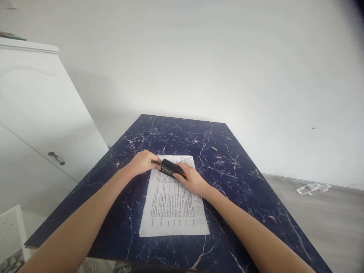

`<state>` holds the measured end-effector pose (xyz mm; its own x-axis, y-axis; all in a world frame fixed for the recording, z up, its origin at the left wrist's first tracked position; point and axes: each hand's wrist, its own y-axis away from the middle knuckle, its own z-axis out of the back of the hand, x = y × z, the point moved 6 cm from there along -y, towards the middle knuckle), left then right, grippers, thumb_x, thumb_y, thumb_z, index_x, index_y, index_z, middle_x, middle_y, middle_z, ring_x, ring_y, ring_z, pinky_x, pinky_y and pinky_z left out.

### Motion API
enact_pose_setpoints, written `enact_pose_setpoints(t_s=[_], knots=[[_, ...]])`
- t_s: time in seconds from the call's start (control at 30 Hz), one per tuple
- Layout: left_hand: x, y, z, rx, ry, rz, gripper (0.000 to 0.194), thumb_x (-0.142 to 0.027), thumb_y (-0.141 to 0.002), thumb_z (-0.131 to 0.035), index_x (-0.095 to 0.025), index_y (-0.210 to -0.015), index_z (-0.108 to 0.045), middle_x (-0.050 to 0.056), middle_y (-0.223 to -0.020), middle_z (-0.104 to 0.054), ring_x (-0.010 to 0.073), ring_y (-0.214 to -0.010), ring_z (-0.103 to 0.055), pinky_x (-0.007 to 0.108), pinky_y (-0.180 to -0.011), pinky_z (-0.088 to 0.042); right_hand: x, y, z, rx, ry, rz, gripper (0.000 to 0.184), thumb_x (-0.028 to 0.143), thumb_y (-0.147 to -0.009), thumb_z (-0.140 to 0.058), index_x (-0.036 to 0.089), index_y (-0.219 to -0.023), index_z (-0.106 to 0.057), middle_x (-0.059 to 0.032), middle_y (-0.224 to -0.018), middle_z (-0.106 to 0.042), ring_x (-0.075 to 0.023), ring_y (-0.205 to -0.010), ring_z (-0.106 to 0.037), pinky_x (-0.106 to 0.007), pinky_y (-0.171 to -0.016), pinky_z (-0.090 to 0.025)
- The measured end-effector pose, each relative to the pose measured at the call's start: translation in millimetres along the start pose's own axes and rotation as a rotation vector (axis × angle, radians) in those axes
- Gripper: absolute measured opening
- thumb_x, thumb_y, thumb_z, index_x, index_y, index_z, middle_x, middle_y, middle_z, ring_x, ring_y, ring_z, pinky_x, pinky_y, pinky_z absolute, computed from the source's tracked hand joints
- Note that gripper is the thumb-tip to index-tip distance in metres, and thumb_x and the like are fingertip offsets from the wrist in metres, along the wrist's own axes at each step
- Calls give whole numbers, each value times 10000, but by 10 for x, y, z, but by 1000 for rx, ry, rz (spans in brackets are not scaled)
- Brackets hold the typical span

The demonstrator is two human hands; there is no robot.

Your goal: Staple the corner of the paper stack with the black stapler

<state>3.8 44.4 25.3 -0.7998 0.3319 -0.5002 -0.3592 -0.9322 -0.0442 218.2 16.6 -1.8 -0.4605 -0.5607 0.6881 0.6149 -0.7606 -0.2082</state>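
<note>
Above the upper part of a printed paper stack [176,208], a black stapler [170,165] with a bit of orange is held at a slant. My right hand [192,178] is closed around its right end, thumb along the near side. At the other end, my left hand [143,162] pinches a dark, thin part of the stapler with its fingertips. The stapler looks opened up, its metal channel showing below the black top. Whether staples lie in the channel, I cannot tell.
The dark blue marbled table [182,132] bears a small grey strip [214,149], perhaps staples, beyond the papers to the right. A white cabinet [42,106] stands on the left. Clear plastic packaging [313,189] lies on the floor at right.
</note>
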Motion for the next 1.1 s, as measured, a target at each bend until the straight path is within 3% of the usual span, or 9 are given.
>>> enact_pose_setpoints(t_s=[0.23,0.5,0.67,0.87,1.1], knots=[[-33,-12,21,15,-63,89,137,-344,-759,-761,-307,-880,-814,-10,-840,-766,186,-765,-675,266,-629,-390,23,2,27,9,5,-14,196,388,-1005,-536,224,-1109,-555,-57,-991,-595,-211,-896,-575,-331,-769,-444],[-75,-14,8,56,-160,22,134,-376,-795,-730,-273,-853,-791,3,-792,-728,177,-717,-647,262,-615,-374,49,10,51,12,12,-7,201,388,-1009,-535,215,-1109,-559,-55,-981,-590,-200,-875,-563,-322,-758,-435],[-83,37,35,36,-26,-108,200,-386,-823,-729,-282,-976,-806,45,-970,-749,212,-893,-676,294,-793,-479,48,14,60,-20,12,9,194,385,-1006,-548,211,-1086,-575,-55,-974,-594,-195,-867,-565,-325,-772,-443],[-61,140,101,62,269,-147,261,-398,-862,-703,-296,-1081,-801,56,-1096,-770,234,-985,-717,346,-900,-550,56,71,179,-120,-49,21,275,450,-1022,-490,202,-1047,-607,-47,-932,-618,-186,-812,-560,-301,-716,-421],[-147,259,142,264,359,-165,331,-314,-875,-688,-329,-1201,-744,40,-1249,-724,249,-1147,-691,408,-1007,-545,31,133,286,-117,-223,57,345,505,-1001,-511,188,-989,-646,-9,-814,-599,-158,-724,-531,-267,-669,-376]])
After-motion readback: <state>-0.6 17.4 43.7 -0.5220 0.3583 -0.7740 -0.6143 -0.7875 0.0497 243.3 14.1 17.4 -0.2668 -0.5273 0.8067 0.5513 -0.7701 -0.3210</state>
